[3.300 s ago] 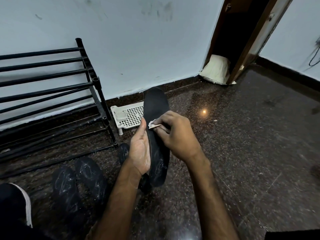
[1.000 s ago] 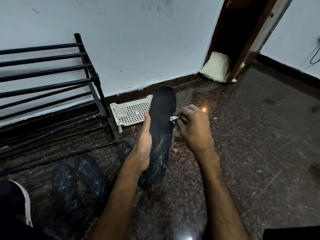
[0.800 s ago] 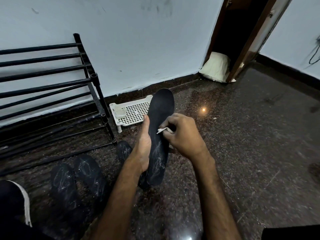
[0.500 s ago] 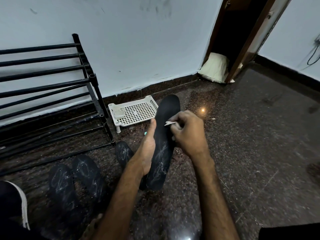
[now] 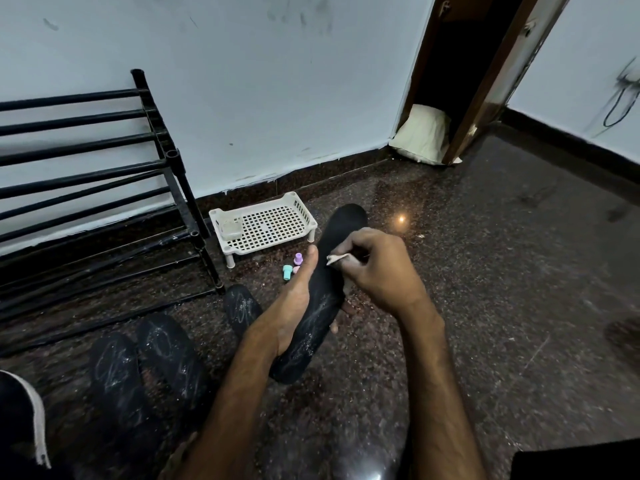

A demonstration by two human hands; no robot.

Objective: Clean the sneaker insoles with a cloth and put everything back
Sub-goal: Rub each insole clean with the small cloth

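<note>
Over floor (image 5: pixel 485 271), left hand (image 5: pixel 294 306) is cradling black insole (image 5: pixel 323 292); right hand (image 5: pixel 377 268) is pinching white cloth (image 5: pixel 335 258) against its face. Three other insoles (image 5: pixel 166 351) are lying beside rack (image 5: pixel 173 174).

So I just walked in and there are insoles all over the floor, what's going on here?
A person is cleaning sneaker insoles over the floor. The left hand holds up one black insole while the right hand pinches a small cloth against its upper half. White marks show on its lower half. Three more insoles lie on the floor near the shoe rack, also marked white.
</note>
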